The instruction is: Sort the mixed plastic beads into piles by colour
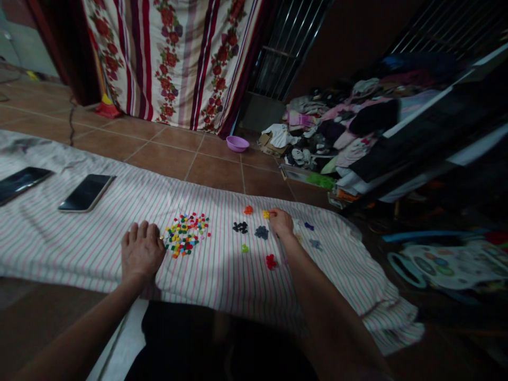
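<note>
Left hand palm down on the striped cloth, unclenched, fingers loosely side by side, at the left edge of a mixed pile of small coloured pieces. Right hand well apart from it, fingertips bunched at the yellow pieces — cannot tell whether a piece is pinched between them.

Single-colour clusters lie right of the mixed pile. Orange pieces just left of the yellow; black pieces and dark grey pieces nearer the wearer, side by side; then green pieces, few, and red pieces nearest the body. Beyond the right wrist: dark blue pieces and grey-blue pieces.

Far left of the cloth, two phones, flat, screens dark. Past the cloth, on the tiled floor — a purple basin, a floral curtain behind, and a heap of clothes to the right, poorly lit.
</note>
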A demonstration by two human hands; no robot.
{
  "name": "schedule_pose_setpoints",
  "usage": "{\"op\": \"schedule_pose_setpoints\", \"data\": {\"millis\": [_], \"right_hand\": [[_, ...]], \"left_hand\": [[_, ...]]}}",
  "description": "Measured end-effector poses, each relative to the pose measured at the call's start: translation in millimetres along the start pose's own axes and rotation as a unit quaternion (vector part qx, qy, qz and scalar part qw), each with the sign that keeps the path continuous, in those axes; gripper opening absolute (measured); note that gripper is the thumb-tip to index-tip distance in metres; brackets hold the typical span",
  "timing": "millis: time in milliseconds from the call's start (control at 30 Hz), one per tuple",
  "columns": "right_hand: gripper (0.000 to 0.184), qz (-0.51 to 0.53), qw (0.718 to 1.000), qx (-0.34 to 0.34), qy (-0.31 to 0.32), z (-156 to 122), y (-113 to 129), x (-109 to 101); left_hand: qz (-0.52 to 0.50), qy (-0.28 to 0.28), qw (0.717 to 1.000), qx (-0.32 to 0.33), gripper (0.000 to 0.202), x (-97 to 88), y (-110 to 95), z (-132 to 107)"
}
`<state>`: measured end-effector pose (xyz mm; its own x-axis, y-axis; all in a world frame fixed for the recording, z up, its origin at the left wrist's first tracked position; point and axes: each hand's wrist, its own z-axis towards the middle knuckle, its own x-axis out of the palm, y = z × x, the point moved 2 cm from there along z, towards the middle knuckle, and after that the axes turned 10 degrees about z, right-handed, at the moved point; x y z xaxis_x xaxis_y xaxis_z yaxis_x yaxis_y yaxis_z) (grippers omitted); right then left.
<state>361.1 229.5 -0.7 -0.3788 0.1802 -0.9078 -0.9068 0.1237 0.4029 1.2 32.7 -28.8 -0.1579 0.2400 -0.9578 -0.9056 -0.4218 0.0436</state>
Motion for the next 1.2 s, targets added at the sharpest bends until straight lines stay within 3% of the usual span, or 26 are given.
{"op": "schedule_pose_setpoints", "data": {"millis": [400,533,633,767,933,1033,1200], "right_hand": [[0.037,0.07,0.996,-0.015,-0.046,-0.5,-2.8,0.8],[0.038,0.117,0.989,-0.053,-0.077,-10.2,12.2,-6.4],[0.035,0.188,0.973,-0.109,-0.076,-33.0,35.8,-6.0],[0.027,0.302,0.932,-0.197,-0.025,-89.9,76.2,9.5],[0.021,0.358,0.894,-0.252,0.097,-161.2,118.7,41.4],[0.021,0.325,0.894,-0.274,0.14,-180.2,132.1,55.6],[0.026,0.259,0.898,-0.31,0.174,-185.8,136.6,67.2]], "left_hand": [[-0.004,-0.003,1.0,-0.006,0.034,-0.2,-0.2,0.8],[-0.006,-0.012,1.0,-0.002,0.035,3.8,1.2,0.8],[-0.008,-0.013,1.0,0.0,0.034,5.2,1.9,0.7],[-0.004,-0.012,1.0,0.002,0.034,4.4,1.6,0.6],[-0.002,-0.015,1.0,-0.003,0.034,3.1,1.2,0.4],[-0.002,-0.015,1.0,-0.005,0.034,1.7,1.2,0.2],[-0.018,-0.003,1.0,-0.001,0.033,0.1,1.3,0.7]]}}
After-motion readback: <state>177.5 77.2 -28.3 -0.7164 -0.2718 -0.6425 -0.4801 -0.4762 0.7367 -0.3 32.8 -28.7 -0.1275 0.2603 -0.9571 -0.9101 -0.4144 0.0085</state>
